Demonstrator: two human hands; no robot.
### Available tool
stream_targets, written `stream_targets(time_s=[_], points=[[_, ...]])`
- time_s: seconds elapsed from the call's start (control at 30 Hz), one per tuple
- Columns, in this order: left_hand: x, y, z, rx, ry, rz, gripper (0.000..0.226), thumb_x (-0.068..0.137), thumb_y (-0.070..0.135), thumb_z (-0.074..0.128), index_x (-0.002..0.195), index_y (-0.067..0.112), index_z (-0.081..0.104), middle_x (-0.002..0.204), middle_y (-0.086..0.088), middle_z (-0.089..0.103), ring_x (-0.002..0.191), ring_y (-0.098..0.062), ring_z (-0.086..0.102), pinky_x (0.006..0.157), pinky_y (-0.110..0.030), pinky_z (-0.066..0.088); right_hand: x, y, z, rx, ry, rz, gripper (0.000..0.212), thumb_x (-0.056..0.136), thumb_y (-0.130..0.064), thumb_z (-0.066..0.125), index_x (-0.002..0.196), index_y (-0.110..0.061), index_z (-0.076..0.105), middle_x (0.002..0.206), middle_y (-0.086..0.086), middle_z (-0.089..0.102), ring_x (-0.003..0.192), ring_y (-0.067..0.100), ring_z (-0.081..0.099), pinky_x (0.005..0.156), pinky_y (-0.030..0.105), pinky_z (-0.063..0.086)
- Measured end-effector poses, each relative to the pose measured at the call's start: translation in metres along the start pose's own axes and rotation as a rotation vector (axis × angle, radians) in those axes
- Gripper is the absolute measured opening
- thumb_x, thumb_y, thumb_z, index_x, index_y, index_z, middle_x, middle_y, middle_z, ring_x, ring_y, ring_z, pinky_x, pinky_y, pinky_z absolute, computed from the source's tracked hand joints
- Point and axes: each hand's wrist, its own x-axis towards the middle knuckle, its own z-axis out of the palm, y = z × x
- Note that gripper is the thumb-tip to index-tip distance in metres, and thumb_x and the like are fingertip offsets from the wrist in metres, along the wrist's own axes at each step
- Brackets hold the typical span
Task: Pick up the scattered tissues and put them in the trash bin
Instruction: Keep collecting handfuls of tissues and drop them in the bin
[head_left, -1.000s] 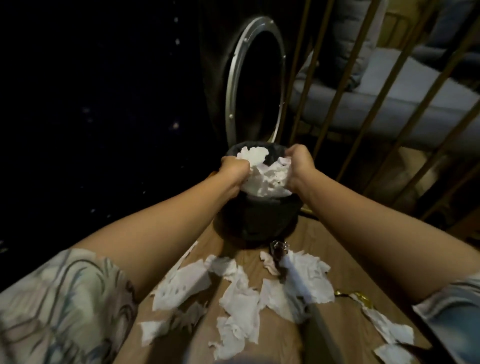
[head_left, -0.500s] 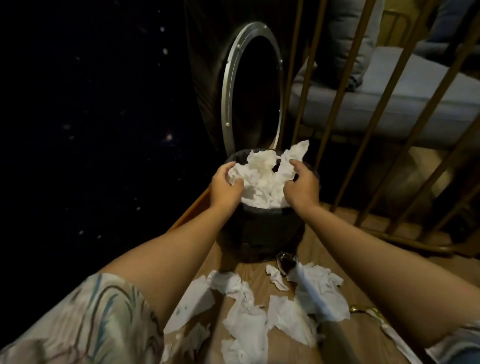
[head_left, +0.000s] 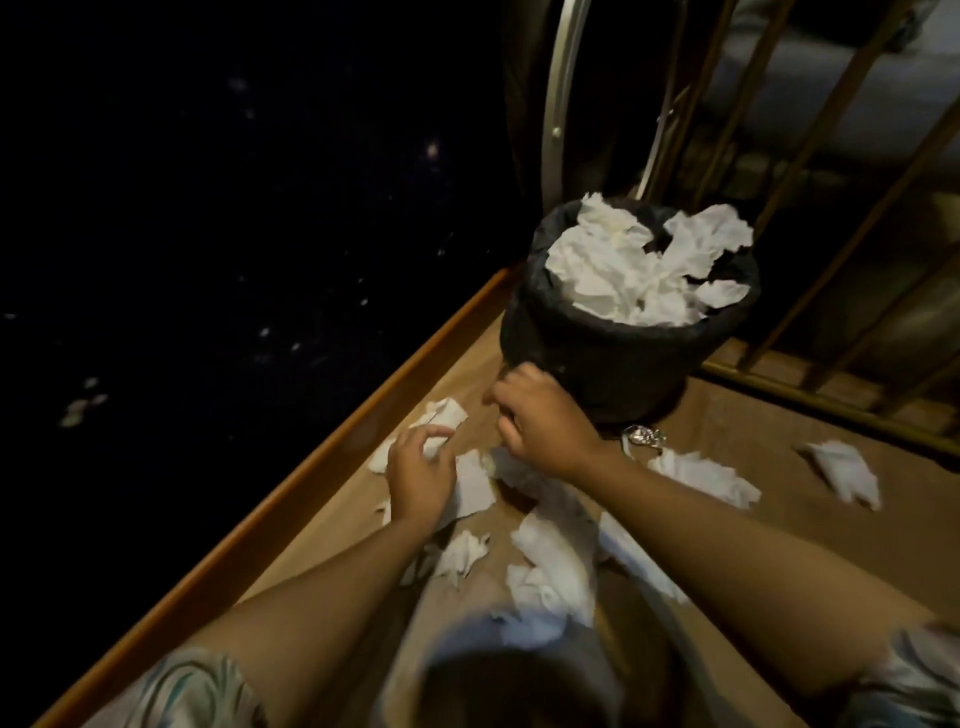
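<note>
Small round black bin lined with a dark bag (head_left: 613, 358) sits at the far end of the brown wooden tabletop (head_left: 779, 525), already heaped with crumpled white tissues (head_left: 639, 270) poking above its rim; plenty more torn white tissue pieces (head_left: 550, 566) are scattered on the wood in front of it - a wad off to the right (head_left: 847, 475), a flat piece near the bin's base (head_left: 701, 475), smaller scraps toward the near edge (head_left: 462, 556).

Left hand (head_left: 418, 475) is down on a flat white sheet (head_left: 475, 486) by the table's orange-trimmed left edge (head_left: 291, 499); fingers lie loosely spread with the tips reaching another crumpled bit (head_left: 441, 421), so it's resting rather than gripping.

Right hand (head_left: 540, 415) hovers just in front of the bin, fingers curled downward over a bunched tissue (head_left: 511, 470) - can't tell if it's actually pinching anything, the view is blurry there.

A small shiny crumpled foil thing (head_left: 644, 435) lies at the bin's foot; gold metal bars (head_left: 810, 119) rise behind.
</note>
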Motion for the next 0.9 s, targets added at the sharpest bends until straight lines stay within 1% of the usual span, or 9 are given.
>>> stream_targets(time_s=[0.13,0.27,0.43,0.53,0.63,0.67,0.73,0.8,0.9], points=[[-0.044,-0.043,-0.017,0.329,-0.058,-0.125,0.015,0.085,0.039,0.066,0.097,0.042,0.058,0.138,0.001,0.048,0.135,-0.022,0.035,0.113,-0.051,0.024,-0.055,-0.013,0.055,0.079,-0.181,0.149,0.036,0.095,-0.041,0.048,0.127,-0.026,0.055,0.135,0.000,0.049,0.128,0.021,0.039,0.110,0.038,0.030],[-0.082,-0.057,-0.008,0.376,-0.085,-0.405,0.058,0.068,0.076,0.061,0.112,0.040,0.054,0.162,-0.004,0.005,0.149,-0.032,-0.002,0.117,-0.059,0.003,-0.121,0.003,0.086,-0.160,-0.402,0.096,0.082,0.081,-0.082,0.031,0.146,-0.031,0.034,0.163,0.006,0.003,0.149,0.028,-0.004,0.117,0.057,-0.003],[-0.085,-0.066,0.005,0.312,-0.159,-0.321,0.033,0.072,0.052,0.077,0.089,0.036,0.054,0.161,-0.001,-0.020,0.147,-0.028,-0.019,0.120,-0.046,0.003,-0.185,0.024,0.094,-0.169,-0.442,0.269,0.107,0.069,-0.096,0.026,0.151,-0.028,0.023,0.160,0.009,-0.020,0.146,0.031,-0.023,0.117,0.056,-0.007],[-0.076,-0.064,0.008,0.346,-0.281,-0.229,0.024,0.079,0.037,0.074,0.086,0.032,0.052,0.159,-0.005,-0.013,0.148,-0.024,-0.008,0.118,-0.034,0.012,-0.198,0.017,0.094,-0.079,-0.378,0.281,0.082,0.084,-0.081,0.033,0.140,-0.022,0.046,0.162,0.008,0.007,0.149,0.029,0.007,0.117,0.046,0.015],[-0.070,-0.058,0.003,0.358,-0.463,-0.177,0.020,0.085,0.021,0.065,0.093,0.026,0.047,0.123,-0.024,0.050,0.122,-0.038,0.052,0.097,-0.035,0.045,-0.206,0.012,0.106,0.051,-0.261,0.204,0.045,0.089,-0.057,0.050,0.115,-0.021,0.058,0.143,0.010,0.049,0.134,0.027,0.044,0.107,0.047,0.039],[-0.073,-0.057,0.000,0.398,-0.468,-0.139,0.017,0.087,0.015,0.061,0.098,0.023,0.050,0.117,-0.024,0.053,0.117,-0.037,0.055,0.097,-0.035,0.045,-0.207,0.009,0.109,0.114,-0.277,0.211,0.041,0.088,-0.052,0.053,0.113,-0.020,0.058,0.135,0.010,0.056,0.129,0.026,0.050,0.105,0.047,0.043],[-0.082,-0.058,-0.007,0.450,-0.348,-0.011,0.017,0.088,0.007,0.058,0.100,0.020,0.057,0.147,-0.019,0.035,0.139,-0.028,0.033,0.113,-0.017,0.021,-0.205,0.001,0.110,0.138,-0.269,0.198,0.033,0.092,-0.043,0.050,0.111,-0.017,0.058,0.116,0.009,0.066,0.113,0.020,0.059,0.096,0.040,0.051],[-0.087,-0.061,-0.009,0.333,-0.193,0.060,0.026,0.084,-0.005,0.056,0.093,0.019,0.061,0.159,-0.001,0.016,0.144,-0.011,0.017,0.105,0.003,0.005,-0.194,-0.005,0.102,0.142,-0.254,0.203,0.020,0.091,-0.025,0.057,0.107,-0.014,0.058,0.105,0.006,0.063,0.101,0.019,0.056,0.089,0.034,0.048],[-0.079,-0.057,-0.014,0.232,-0.070,0.000,0.026,0.087,-0.008,0.049,0.092,0.016,0.060,0.146,-0.002,0.035,0.135,-0.013,0.034,0.105,-0.005,0.019,-0.175,-0.012,0.087,0.269,-0.202,0.253,0.032,0.085,-0.032,0.066,0.113,-0.020,0.056,0.102,-0.005,0.062,0.090,0.008,0.056,0.080,0.025,0.050]])
